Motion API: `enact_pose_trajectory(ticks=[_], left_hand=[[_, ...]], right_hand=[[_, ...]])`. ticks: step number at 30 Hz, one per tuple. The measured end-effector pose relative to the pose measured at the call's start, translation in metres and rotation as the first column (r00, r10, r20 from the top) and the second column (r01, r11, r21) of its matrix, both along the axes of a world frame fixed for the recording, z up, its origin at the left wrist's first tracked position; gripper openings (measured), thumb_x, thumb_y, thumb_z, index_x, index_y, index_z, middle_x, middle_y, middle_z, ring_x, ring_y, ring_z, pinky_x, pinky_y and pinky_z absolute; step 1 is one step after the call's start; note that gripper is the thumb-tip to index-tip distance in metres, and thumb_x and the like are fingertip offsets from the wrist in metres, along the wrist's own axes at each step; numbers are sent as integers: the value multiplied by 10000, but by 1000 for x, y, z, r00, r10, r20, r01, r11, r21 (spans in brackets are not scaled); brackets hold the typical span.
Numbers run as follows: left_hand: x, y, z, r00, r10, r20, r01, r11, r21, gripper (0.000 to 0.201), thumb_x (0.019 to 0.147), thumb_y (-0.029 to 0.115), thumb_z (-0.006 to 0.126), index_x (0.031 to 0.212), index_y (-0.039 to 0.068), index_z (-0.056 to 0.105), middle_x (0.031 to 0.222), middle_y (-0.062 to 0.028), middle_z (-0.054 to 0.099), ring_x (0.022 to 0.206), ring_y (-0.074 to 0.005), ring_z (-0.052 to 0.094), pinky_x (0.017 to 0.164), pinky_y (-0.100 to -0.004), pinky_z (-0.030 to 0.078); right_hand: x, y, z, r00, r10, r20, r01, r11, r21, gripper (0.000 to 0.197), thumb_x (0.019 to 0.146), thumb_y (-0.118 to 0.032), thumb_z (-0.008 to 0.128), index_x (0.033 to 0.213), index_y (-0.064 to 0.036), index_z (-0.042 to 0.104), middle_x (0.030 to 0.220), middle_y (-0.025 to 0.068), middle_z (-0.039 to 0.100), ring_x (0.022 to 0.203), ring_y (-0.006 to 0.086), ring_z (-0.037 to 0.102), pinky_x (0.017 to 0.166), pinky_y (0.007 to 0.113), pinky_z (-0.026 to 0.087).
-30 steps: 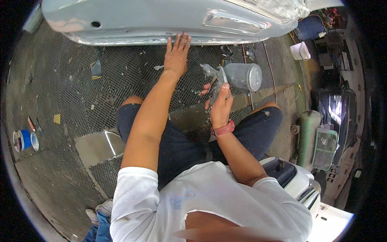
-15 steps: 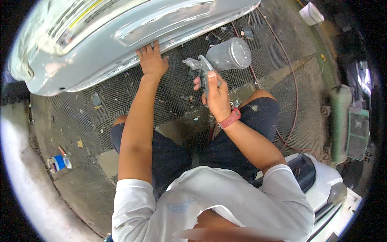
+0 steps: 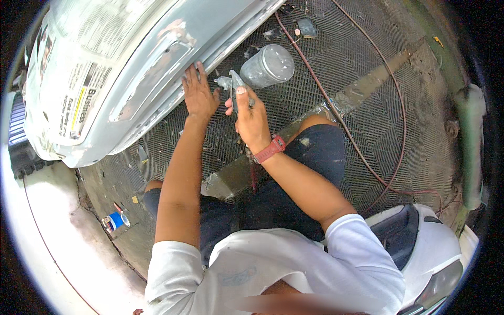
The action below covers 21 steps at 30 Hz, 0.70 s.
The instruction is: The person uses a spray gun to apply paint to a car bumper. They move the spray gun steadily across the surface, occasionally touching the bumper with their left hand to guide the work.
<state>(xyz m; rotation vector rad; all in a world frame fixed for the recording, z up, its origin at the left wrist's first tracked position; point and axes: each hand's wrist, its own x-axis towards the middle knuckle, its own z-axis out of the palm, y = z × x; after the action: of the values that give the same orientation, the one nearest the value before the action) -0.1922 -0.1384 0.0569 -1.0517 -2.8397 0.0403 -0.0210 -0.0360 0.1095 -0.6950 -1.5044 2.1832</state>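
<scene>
A grey primed vehicle body panel (image 3: 220, 23) slants across the upper left, with printed newspaper (image 3: 105, 37) covering its upper area. My left hand (image 3: 201, 97) lies with outstretched fingers against the panel's lower edge and grips nothing. Just right of it, my right hand (image 3: 252, 118) wraps round the handle of a spray gun (image 3: 269, 67). The gun's grey-smeared cup tilts to the upper right, and its nozzle faces left toward the panel, close to my left fingers. Whether the trigger is pulled, I cannot tell.
A reddish hose (image 3: 310, 73) trails over the ribbed floor mat (image 3: 357, 58) and loops on the right. Scraps lie near the panel. A blue can (image 3: 115, 221) rests at lower left. To the right are a greenish cylinder (image 3: 470, 147) and a white vehicle-like body (image 3: 441, 236).
The view has turned, so the panel now slants more steeply. My right hand and the spray gun appear further left, closer to my left hand, which stays on the panel's edge.
</scene>
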Motion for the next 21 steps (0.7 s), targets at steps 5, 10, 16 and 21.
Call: enact_pose_trajectory(ticks=[5, 10, 16, 21], left_hand=[[-42, 37, 4, 991, 103, 82, -88, 982, -167, 1203, 890, 556, 799, 1745, -32, 190, 1743, -354, 306, 1627, -506, 304, 1344, -602, 228], [-39, 59, 14, 989, 16, 148, -8, 998, -56, 1206, 897, 586, 788, 1748, -25, 189, 1768, -357, 253, 1653, -506, 254, 1348, -610, 216], [14, 61, 19, 982, -187, 11, 188, 979, -86, 1071, 917, 274, 828, 1751, 13, 208, 1823, -270, 169, 1683, -453, 212, 1348, -618, 233], [-10, 108, 15, 950, -311, -43, 313, 948, 55, 1058, 914, 251, 826, 1736, -19, 216, 1811, -272, 212, 1683, -438, 223, 1347, -602, 240]], right_hand=[[-7, 19, -1, 996, -78, -48, 78, 997, 11, 619, 1187, -515, 477, 1529, -19, 619, 957, 71, 736, 801, 122, 675, 657, 298, 525], [-25, 55, -11, 975, -210, -73, 218, 968, 126, 642, 1161, -432, 555, 1606, 29, 535, 1047, 184, 779, 795, 223, 733, 792, 390, 615], [-28, 76, -8, 955, -285, -82, 292, 951, 98, 644, 1165, -431, 555, 1619, 23, 523, 1095, 219, 780, 834, 231, 734, 825, 398, 606], [-23, 81, 0, 949, -303, -87, 304, 952, 10, 648, 1171, -446, 549, 1625, 15, 522, 1029, 174, 765, 839, 208, 717, 798, 375, 601]])
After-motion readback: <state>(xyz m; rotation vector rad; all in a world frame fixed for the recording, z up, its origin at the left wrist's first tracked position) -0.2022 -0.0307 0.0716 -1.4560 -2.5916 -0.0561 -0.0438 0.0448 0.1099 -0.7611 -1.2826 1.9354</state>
